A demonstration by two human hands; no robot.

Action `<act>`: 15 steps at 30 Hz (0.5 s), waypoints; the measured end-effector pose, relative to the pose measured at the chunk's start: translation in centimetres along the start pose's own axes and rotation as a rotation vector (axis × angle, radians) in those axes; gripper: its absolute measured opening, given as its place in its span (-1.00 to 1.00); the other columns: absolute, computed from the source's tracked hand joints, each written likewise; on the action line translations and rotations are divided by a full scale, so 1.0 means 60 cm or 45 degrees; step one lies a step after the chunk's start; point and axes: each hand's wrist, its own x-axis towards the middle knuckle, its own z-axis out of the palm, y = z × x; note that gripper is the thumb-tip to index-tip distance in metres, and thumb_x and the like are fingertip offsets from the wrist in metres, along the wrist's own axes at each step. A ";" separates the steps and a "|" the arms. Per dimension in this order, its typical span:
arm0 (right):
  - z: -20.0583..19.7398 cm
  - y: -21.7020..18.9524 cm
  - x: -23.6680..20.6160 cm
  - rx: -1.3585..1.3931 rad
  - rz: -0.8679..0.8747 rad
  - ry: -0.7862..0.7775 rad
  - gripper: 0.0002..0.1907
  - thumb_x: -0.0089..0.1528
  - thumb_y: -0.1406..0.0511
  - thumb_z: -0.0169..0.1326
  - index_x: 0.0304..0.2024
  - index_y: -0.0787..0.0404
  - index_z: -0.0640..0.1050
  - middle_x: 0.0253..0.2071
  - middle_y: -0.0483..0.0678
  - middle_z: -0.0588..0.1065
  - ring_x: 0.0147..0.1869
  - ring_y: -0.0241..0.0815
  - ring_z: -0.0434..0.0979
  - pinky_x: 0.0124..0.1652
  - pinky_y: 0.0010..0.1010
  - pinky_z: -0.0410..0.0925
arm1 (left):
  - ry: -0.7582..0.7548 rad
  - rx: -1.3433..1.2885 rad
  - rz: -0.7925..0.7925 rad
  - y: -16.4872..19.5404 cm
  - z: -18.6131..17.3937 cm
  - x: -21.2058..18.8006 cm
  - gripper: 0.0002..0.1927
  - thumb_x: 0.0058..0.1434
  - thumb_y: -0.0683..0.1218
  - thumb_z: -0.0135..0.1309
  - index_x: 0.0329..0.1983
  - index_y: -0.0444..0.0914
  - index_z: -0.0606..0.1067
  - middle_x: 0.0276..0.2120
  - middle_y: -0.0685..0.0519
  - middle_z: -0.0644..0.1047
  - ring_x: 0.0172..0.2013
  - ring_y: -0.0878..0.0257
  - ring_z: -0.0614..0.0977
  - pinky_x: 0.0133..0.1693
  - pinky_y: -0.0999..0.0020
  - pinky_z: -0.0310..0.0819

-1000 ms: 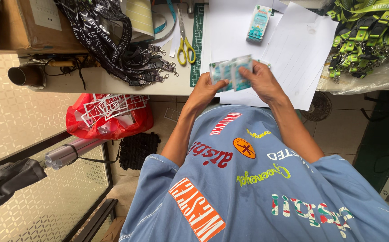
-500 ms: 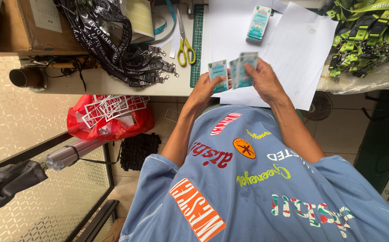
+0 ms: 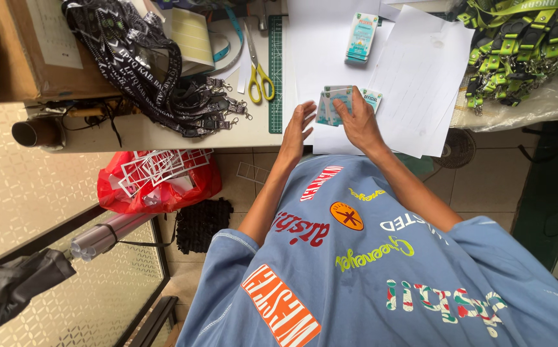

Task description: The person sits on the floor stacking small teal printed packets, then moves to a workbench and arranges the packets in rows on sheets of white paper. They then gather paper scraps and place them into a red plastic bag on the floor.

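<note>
We note the right hand (image 3: 359,125) closed on a small fan of teal and white cards (image 3: 338,103), fingers clamped over their near edges, at the near edge of the white paper sheets (image 3: 420,77) on the table (image 3: 163,132). The cards spread sideways; each one's long axis runs roughly near to far, tilted slightly, and the fan extends left to right. The left hand (image 3: 299,125) stands just left of the cards, fingers straight and close together, pointing far; we cannot tell whether it touches them. A separate stack of like cards (image 3: 360,38) lies farther off on the paper, long axis near to far. Left of the paper we record a green cutting mat (image 3: 276,71), yellow-handled scissors (image 3: 258,64) and a heap of black lanyards (image 3: 144,58). Green lanyards (image 3: 516,45) lie far right.
</note>
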 end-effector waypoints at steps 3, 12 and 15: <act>0.025 0.002 -0.003 0.051 -0.010 -0.058 -0.44 0.37 0.20 -0.03 0.32 0.40 0.27 0.02 0.26 0.50 0.09 0.08 0.56 0.06 -0.23 0.37 | -0.093 -0.231 -0.073 -0.004 0.011 0.002 -0.32 0.41 0.29 -0.18 0.41 -0.21 0.24 0.29 0.01 0.38 0.29 0.22 0.40 0.27 0.10 0.29; -0.006 -0.050 0.026 -0.665 -0.733 -0.270 0.12 -0.05 0.17 0.37 0.44 0.30 0.10 0.42 0.28 0.09 0.38 0.34 0.24 0.24 0.01 0.21 | -0.193 -0.226 -0.289 0.011 -0.004 0.017 -0.51 0.42 0.10 -0.08 0.25 -0.30 0.43 0.03 -0.01 0.60 0.01 0.20 0.62 0.05 0.23 0.51; -0.026 -0.073 0.037 -0.634 -0.813 -0.549 0.23 -0.13 0.15 0.39 0.49 0.27 0.08 0.36 0.27 0.21 0.39 0.30 0.28 0.28 0.05 0.20 | -0.230 -0.017 -0.359 0.010 0.003 0.025 -0.55 0.44 0.06 -0.11 0.19 -0.34 0.46 -0.02 -0.02 0.60 -0.01 0.20 0.61 0.00 0.25 0.52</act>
